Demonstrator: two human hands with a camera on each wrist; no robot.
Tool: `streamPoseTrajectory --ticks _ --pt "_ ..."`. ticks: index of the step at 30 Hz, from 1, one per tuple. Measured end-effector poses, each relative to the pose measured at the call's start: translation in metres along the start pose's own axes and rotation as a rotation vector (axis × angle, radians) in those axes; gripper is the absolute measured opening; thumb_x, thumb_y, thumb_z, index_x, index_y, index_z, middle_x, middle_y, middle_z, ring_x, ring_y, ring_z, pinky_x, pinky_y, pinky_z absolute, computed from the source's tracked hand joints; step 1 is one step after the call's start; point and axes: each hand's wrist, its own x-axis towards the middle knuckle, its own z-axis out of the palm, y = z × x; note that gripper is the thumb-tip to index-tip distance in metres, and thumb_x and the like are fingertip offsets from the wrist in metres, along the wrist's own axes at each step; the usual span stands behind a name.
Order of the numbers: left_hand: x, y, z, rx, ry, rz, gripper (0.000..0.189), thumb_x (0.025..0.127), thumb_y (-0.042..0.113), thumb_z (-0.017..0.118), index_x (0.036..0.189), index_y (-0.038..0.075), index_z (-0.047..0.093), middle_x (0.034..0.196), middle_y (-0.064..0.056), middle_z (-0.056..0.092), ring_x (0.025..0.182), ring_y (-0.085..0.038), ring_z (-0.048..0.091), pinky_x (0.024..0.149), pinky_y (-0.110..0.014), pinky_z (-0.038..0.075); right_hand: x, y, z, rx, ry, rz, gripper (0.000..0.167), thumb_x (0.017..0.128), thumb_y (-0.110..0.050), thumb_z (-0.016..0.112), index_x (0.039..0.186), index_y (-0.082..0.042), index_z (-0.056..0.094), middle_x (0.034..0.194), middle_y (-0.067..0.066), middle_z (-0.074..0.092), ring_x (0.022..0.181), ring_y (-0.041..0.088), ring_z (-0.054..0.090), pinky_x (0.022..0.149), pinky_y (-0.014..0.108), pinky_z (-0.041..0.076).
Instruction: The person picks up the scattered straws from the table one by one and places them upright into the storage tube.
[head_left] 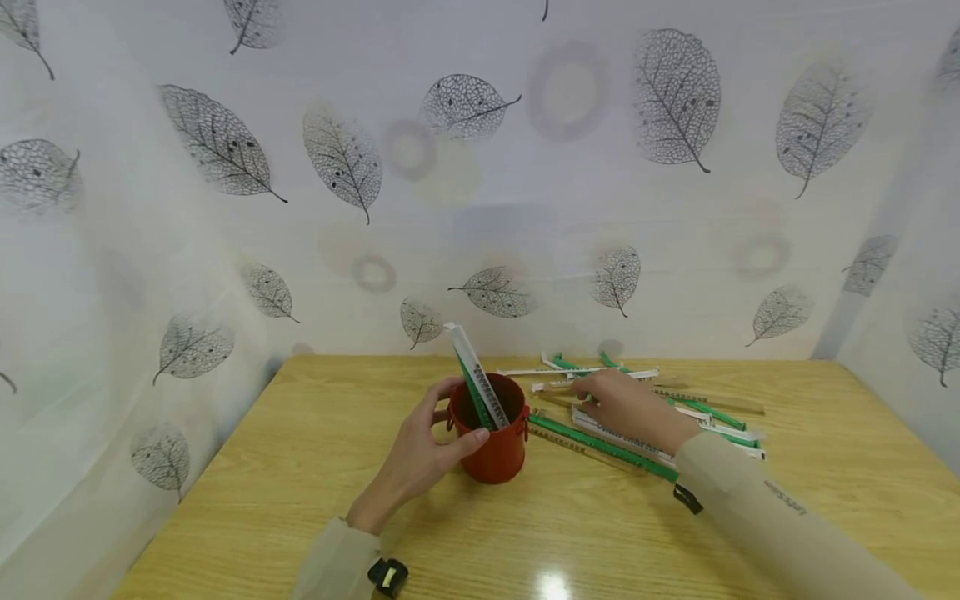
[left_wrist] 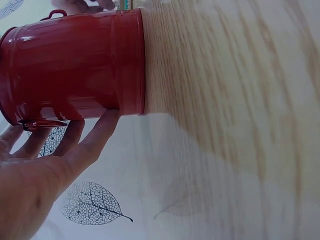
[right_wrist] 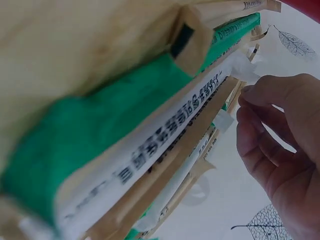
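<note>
Lower right, the beige right sleeve (head_left: pixel 780 529) bears dark lettering (head_left: pixel 785 497); lower left, a black strap (head_left: pixel 387 575) edges the beige left sleeve (head_left: pixel 337 558).

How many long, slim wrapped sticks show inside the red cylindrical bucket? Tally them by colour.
Long white wrapped stick with dark print: 1
Long green wrapped stick: 1
Total showing in the red cylindrical bucket: 2

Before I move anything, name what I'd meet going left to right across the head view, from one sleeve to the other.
Left sleeve, left hand, red bucket, right hand, right sleeve. The loose packets spread to both sides of the right hand, so they're left out.
</note>
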Motion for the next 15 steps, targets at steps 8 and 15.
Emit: streamPoseTrajectory --ticks 8,15 --pt "-0.002 -0.001 0.000 -0.023 -0.012 0.013 0.070 0.090 0.032 0.078 0.151 0.032 0.043 0.150 -0.002 0.053 0.125 -0.037 0.060 0.086 -0.042 0.063 0.014 0.004 0.010 0.031 -0.040 -0.020 0.031 0.092 0.005 0.062 0.119 -0.004 0.073 0.106 0.011 0.077 0.079 0.013 0.070 0.071 0.030 0.059" --pt "-0.003 0.000 -0.003 -0.019 -0.009 0.011 0.070 0.091 0.032 0.078 0.152 0.031 0.042 0.151 -0.002 0.051 0.127 -0.037 0.059 0.087 -0.044 0.062 0.019 0.005 0.014 0.030 0.014 -0.035 0.037 0.089 0.008 0.061 0.124 -0.002 0.070 0.100 0.010 0.077 0.076 0.012 0.069 0.069 0.030 0.059"
